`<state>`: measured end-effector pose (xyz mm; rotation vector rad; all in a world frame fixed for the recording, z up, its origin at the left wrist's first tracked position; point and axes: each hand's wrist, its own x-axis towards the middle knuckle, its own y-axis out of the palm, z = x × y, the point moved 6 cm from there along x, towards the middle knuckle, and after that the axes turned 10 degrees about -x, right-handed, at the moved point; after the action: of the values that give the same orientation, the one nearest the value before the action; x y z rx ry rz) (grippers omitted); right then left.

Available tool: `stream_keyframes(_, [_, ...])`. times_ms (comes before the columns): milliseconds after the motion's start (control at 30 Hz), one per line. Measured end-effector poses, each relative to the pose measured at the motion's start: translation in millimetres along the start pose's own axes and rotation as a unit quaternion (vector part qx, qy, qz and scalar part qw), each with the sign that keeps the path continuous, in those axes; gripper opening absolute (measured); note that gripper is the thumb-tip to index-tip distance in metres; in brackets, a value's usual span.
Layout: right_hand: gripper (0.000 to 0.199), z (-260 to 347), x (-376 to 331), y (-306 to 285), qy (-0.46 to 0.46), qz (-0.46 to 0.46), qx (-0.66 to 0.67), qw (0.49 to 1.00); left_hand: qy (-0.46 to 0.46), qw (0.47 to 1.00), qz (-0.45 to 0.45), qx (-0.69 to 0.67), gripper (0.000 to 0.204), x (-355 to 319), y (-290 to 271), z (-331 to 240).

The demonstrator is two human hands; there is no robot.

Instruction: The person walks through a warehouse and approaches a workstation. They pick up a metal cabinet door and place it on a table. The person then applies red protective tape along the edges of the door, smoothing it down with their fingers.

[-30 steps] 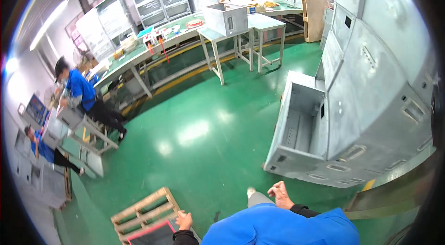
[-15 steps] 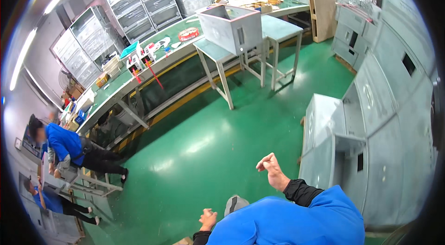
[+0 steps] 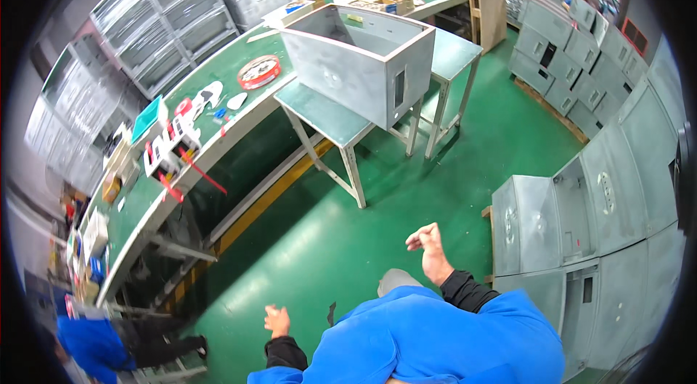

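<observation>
My left hand (image 3: 276, 320) hangs over the green floor near the bottom centre, fingers apart and nothing held. To its right, my right hand (image 3: 431, 250) is raised over the floor, empty, its fingers loosely bent and not closed on anything. Ahead of both, out of reach, a grey metal box (image 3: 334, 72) with an open top and a slot in its side rests on a small green-topped table (image 3: 323, 114). Grey metal cabinets (image 3: 536, 221) stand to the right of my right hand, not touching it.
A long green workbench (image 3: 210, 112) curves along the left, holding a red round reel (image 3: 259, 70) and several red-handled tools. A second table (image 3: 456, 54) stands behind the box. Stacked grey boxes (image 3: 563, 57) sit on a pallet at the far right. A person in blue (image 3: 94, 344) is at lower left.
My view has turned and moved forward, so the metal box and workbench look larger and nearer. My left hand has risen and swung left in view. My right hand is slightly higher.
</observation>
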<state>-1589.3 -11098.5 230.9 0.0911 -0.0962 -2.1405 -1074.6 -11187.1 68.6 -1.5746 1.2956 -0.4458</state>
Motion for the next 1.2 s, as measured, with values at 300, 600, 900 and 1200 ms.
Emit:
stream_keyframes(300, [0.020,-88.6,255.1,-13.8,0.136,-0.284,0.102,0.944,0.108,0.964,0.170,-0.173,0.048,223.1,44.6,-335.7])
stream_keyframes(600, [0.024,-140.7,410.7,-49.7,0.073,-0.341,-0.041,0.936,0.132,0.829,0.265,-0.474,0.038,416.2,66.0,-605.1])
stream_keyframes(900, [0.029,-141.4,394.1,-17.8,0.178,-0.046,-0.760,0.624,0.179,0.718,0.319,-0.592,0.042,505.7,111.4,-887.5])
stream_keyframes(1200, [0.032,-91.4,443.7,-63.5,0.152,-0.203,-0.695,0.673,0.157,0.674,0.444,-0.569,0.039,506.7,114.1,-870.0])
